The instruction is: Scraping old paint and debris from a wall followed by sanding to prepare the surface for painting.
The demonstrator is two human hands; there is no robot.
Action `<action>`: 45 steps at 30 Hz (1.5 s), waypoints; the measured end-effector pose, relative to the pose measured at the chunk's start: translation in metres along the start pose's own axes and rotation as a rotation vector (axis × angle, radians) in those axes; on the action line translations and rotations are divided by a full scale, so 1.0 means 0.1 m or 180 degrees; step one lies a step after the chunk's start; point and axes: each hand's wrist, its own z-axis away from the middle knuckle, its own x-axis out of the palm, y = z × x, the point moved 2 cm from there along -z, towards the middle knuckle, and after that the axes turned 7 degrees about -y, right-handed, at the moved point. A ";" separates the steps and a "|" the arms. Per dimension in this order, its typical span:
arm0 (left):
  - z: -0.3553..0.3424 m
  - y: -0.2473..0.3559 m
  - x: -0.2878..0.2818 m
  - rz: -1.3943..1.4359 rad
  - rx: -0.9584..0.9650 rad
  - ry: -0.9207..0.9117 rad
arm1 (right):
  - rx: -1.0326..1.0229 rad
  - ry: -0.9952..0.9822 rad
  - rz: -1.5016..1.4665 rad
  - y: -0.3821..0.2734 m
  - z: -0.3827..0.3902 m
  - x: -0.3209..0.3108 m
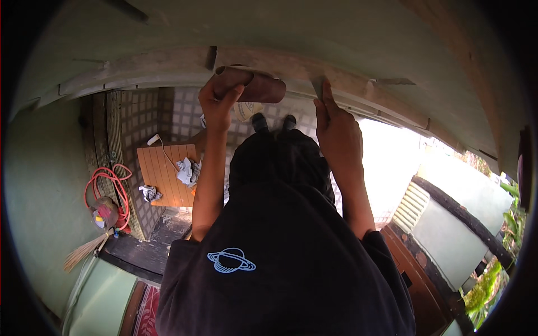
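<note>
A reddish-brown roll that looks like sandpaper (265,88) lies sideways in my left hand (219,106), with the thumb pressed over it and the fingers behind. Its hollow end faces left, just below the pale wooden beam (269,58). My right hand (338,126) is raised to the same beam, further right. In it is a thin, flat grey piece (318,87), its upper end against or close to the beam's face. The index finger stretches along this piece; its exact kind is not clear, and the rest of it is hidden by the hand.
Below left, a slatted wooden table top (162,168) bears crumpled paper (189,171) and a small paint roller (153,139). A coiled red hose (106,178) hangs near a wooden post (115,134), above a straw broom (84,253). A pale sack-like object (246,110) lies by my feet.
</note>
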 end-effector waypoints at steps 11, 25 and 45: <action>-0.01 0.01 0.03 0.0046 -0.0070 0.0037 | -0.0298 0.0160 -0.0030 -0.05 -0.02 -0.04; 0.03 0.02 0.00 0.0043 -0.0140 -0.0061 | 0.0012 -0.0126 -0.0251 -0.03 -0.01 -0.05; 0.02 -0.01 0.02 0.0134 0.0034 0.0035 | -0.0154 0.0229 -0.0053 -0.06 -0.02 0.00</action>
